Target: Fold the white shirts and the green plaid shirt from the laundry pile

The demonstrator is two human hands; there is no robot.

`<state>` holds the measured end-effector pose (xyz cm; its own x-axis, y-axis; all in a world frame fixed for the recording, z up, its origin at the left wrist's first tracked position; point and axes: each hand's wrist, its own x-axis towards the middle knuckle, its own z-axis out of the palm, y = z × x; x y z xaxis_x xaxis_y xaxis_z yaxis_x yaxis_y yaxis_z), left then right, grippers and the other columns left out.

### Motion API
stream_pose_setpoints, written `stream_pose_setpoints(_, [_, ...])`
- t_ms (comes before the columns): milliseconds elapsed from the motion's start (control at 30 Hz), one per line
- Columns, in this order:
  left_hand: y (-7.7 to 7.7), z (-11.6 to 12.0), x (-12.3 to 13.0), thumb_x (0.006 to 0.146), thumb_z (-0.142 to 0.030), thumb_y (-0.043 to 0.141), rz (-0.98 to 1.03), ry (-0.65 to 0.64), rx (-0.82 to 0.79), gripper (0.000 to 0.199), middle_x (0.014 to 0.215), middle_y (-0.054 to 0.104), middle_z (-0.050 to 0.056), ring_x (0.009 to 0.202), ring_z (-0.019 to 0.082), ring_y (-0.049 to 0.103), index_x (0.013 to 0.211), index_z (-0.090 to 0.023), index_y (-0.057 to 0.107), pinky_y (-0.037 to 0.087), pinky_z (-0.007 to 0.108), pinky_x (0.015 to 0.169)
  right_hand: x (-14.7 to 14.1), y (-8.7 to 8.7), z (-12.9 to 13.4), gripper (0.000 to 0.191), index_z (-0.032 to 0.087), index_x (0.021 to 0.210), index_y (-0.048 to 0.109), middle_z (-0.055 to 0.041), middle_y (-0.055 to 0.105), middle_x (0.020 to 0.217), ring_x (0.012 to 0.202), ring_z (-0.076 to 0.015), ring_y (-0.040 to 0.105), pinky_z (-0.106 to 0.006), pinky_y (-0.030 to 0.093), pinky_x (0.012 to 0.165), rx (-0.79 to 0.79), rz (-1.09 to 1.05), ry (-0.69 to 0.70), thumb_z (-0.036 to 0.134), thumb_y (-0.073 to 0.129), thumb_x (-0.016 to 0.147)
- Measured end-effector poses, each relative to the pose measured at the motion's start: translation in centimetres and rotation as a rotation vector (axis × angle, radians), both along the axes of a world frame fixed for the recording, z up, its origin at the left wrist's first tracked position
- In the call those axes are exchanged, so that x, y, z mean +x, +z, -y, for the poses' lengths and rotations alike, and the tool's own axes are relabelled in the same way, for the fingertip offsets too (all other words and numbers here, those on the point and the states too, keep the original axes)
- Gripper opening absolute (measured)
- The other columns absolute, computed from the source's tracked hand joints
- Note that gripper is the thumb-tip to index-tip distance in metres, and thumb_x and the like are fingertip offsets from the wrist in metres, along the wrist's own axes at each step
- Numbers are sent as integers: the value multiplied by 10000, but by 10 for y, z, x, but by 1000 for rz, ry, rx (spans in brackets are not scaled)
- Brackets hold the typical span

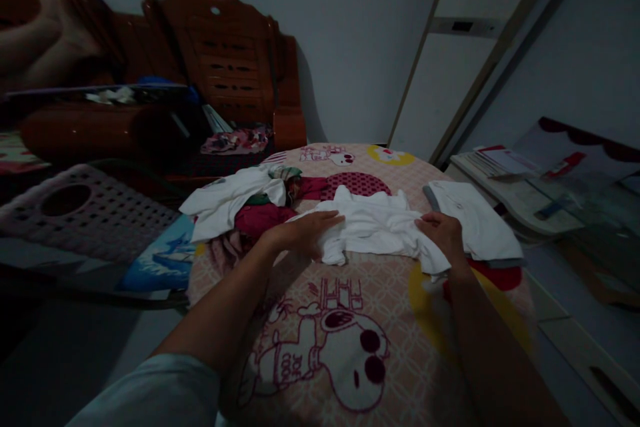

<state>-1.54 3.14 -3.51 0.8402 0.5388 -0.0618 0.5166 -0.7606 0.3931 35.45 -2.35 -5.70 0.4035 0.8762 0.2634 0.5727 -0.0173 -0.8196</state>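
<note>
A white garment, likely a shirt, lies spread and wrinkled on the round table in front of me. My left hand rests on its left side with the fingers stretched out. At the opposite side my right hand pinches the cloth between thumb and fingers. Just beyond that hand sits a folded white garment on top of a grey one. To the left, a loose heap holds another white garment and a dark red cloth.
A patterned cloth with cartoon figures covers the table. Behind it stands a carved wooden bench. A pale woven plastic chair is at the left. At the right, a side stand bears papers. Another person's bare leg shows at upper left.
</note>
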Motion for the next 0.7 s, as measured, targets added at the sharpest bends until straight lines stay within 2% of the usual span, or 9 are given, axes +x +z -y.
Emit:
stream_pose_setpoints(100, [-11,-1,7,622,-87,727,2,74,91,976,1589,309,171,1444,327,336,1516,-183,346,272,434,1183,1,18,11,282,171,725,713,-32,674,624,566,-179,594,-291,459,545,48,5,-25,439,734,642])
stream_pose_setpoints(167, [-15,-6,8,645,-58,669,62,109,90,896,1553,393,135,1408,302,401,1487,-214,402,299,419,1170,3,33,22,317,159,787,728,-23,660,601,521,-163,572,-281,454,502,0,-58,22,452,739,666])
stream_pose_setpoints(233, [-16,-12,6,667,-45,633,128,138,66,820,1497,474,120,1360,278,467,1449,-218,455,340,404,1144,4,47,32,360,150,872,745,-32,687,650,553,-169,603,-282,484,520,-134,-88,179,443,763,664])
stream_pose_setpoints(300, [-15,-17,2,682,-61,641,184,157,43,756,1446,529,115,1317,271,511,1408,-215,500,372,406,1118,3,55,40,425,158,986,752,-64,747,826,703,-209,678,-309,545,632,-309,-34,420,397,797,638])
stream_pose_setpoints(367, [-11,-21,-1,696,-106,674,226,166,18,697,1407,565,105,1286,266,536,1370,-219,536,390,398,1099,1,56,43,512,178,1114,730,-94,749,1053,909,-260,699,-363,560,807,-400,105,594,347,803,636])
stream_pose_setpoints(467, [-5,-23,-5,701,-158,705,264,179,-37,613,1343,610,88,1238,251,567,1301,-206,588,409,353,1068,-5,45,39,542,177,1214,688,-134,689,1235,1098,-308,649,-428,489,973,-364,381,628,283,758,687])
stream_pose_setpoints(567, [1,-22,-9,704,-153,697,274,168,-70,568,1315,626,82,1215,244,580,1264,-194,611,422,323,1043,-9,33,31,450,147,1169,702,-165,699,1194,1088,-320,648,-435,477,957,-310,555,571,207,686,724])
stream_pose_setpoints(700, [5,-20,-17,740,-126,666,245,77,-94,615,1404,566,98,1300,248,520,1340,-211,558,390,352,1088,-8,34,29,300,160,1041,741,-130,743,1061,941,-269,683,-367,495,851,-260,550,617,210,594,785])
